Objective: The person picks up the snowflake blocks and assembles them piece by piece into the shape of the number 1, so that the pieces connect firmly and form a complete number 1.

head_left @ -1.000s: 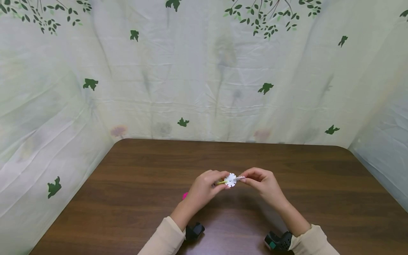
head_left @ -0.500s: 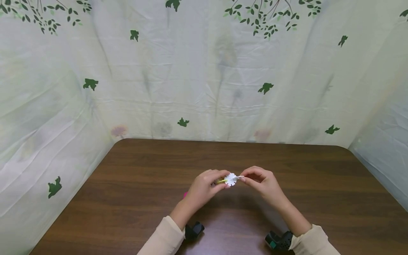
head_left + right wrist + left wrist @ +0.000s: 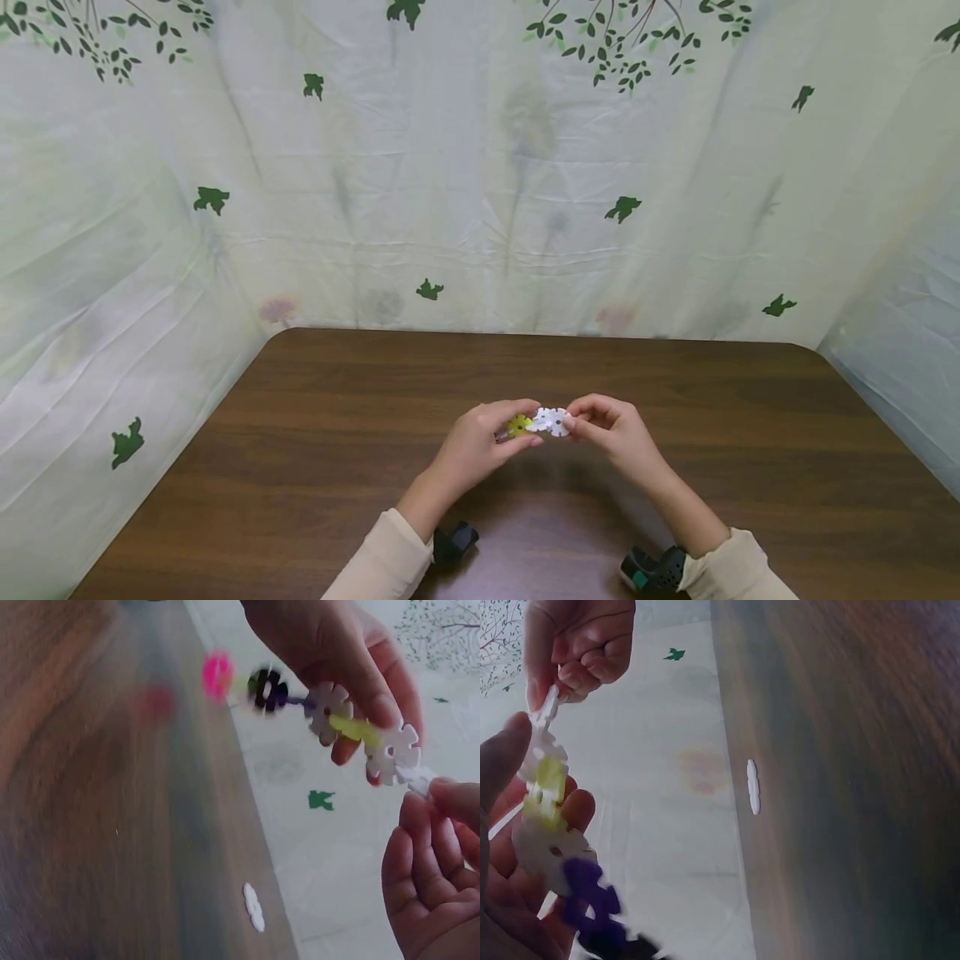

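A chain of interlocking notched snowflake discs spans the two hands above the table. My left hand (image 3: 480, 437) grips it between thumb and fingers around a yellow disc (image 3: 519, 425) and white discs. In the right wrist view a purple-black disc (image 3: 268, 690) and a pink disc (image 3: 217, 675) hang off the far end, the pink one blurred. At the other end, thumb and fingertips of my right hand (image 3: 618, 429) pinch a white disc (image 3: 557, 422) that meets another white disc (image 3: 392, 754). My fingers partly hide how these two join.
Below the hands lies the brown wooden table (image 3: 360, 392). A small white scalloped strip (image 3: 753, 787) shows near the table edge in both wrist views. Black devices (image 3: 453, 546) sit at the wrists. A pale leaf-printed cloth (image 3: 480, 167) hangs behind.
The chain has turned, so the yellow disc and end white disc, edge-on before, now face the head camera. The pink disc has gone out of sight behind my left wrist. Both hands keep their holds.
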The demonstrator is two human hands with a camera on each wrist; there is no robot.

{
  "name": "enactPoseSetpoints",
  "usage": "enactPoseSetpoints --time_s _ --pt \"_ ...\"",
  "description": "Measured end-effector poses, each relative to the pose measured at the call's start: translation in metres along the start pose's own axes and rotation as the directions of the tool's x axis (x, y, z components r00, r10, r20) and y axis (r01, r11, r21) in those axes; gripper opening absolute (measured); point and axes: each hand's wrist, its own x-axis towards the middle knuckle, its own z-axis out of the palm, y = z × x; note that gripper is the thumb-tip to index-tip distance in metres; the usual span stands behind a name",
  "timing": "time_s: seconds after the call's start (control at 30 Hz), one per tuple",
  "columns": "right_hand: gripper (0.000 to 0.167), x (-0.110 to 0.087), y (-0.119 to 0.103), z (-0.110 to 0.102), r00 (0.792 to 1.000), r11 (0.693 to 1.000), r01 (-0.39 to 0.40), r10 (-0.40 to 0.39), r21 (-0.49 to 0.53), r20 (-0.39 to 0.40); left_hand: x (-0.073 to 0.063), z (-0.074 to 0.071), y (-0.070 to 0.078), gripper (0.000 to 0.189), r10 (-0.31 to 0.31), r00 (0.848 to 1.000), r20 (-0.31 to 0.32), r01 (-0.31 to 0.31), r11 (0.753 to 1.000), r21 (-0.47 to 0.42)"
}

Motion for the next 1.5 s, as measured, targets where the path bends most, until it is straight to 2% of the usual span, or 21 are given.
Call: enactPoseSetpoints --time_s 0.17,0.4,0.53,0.73,0.9,1.0,1.13,1.27,1.5 --pt "0.017 -0.001 -0.002 0.005 0.994 0.993 -0.106 0.106 0.056 0.003 0.0 0.001 0.003 0.041 0.031 0.999 0.015 -0.031 1.0 0.003" --pt "0.02 -0.003 -0.004 0.012 0.987 0.981 -0.161 0.16 0.105 0.018 0.0 0.005 0.006 0.04 0.051 0.999 0.001 -0.05 0.999 -0.012" --pt "0.021 -0.003 -0.004 0.015 0.988 0.98 -0.153 0.152 0.131 0.018 -0.002 0.006 0.006 0.037 0.05 0.998 -0.022 -0.05 0.999 0.0" --pt "0.021 -0.002 -0.002 0.012 0.998 0.991 -0.058 0.058 0.117 0.002 -0.002 0.005 0.003 0.035 0.069 0.995 -0.069 -0.068 0.998 0.012" --pt "0.023 0.001 0.005 0.005 0.997 0.999 -0.002 0.005 0.043 -0.071 -0.002 0.001 0.0 0.035 0.078 0.989 -0.123 -0.075 0.997 0.028" --pt "0.024 0.002 0.013 0.0 0.995 0.998 -0.006 0.0 -0.059 -0.1 -0.001 -0.001 -0.002 0.036 0.073 0.986 -0.148 -0.069 0.997 0.035" --pt "0.027 0.003 0.018 -0.002 0.996 0.985 -0.009 -0.007 -0.174 -0.09 0.0 -0.002 -0.004 0.038 0.06 0.982 -0.179 -0.055 0.998 0.033" --pt "0.03 0.003 0.021 0.0 0.997 0.97 -0.025 0.007 -0.241 -0.074 0.0 -0.003 -0.005 0.039 0.043 0.978 -0.204 -0.038 0.999 0.029" --pt "0.04 0.015 0.062 -0.004 0.996 0.945 -0.086 0.072 -0.317 -0.056 -0.001 -0.004 -0.006 0.039 0.008 0.97 -0.242 -0.006 1.0 0.009"
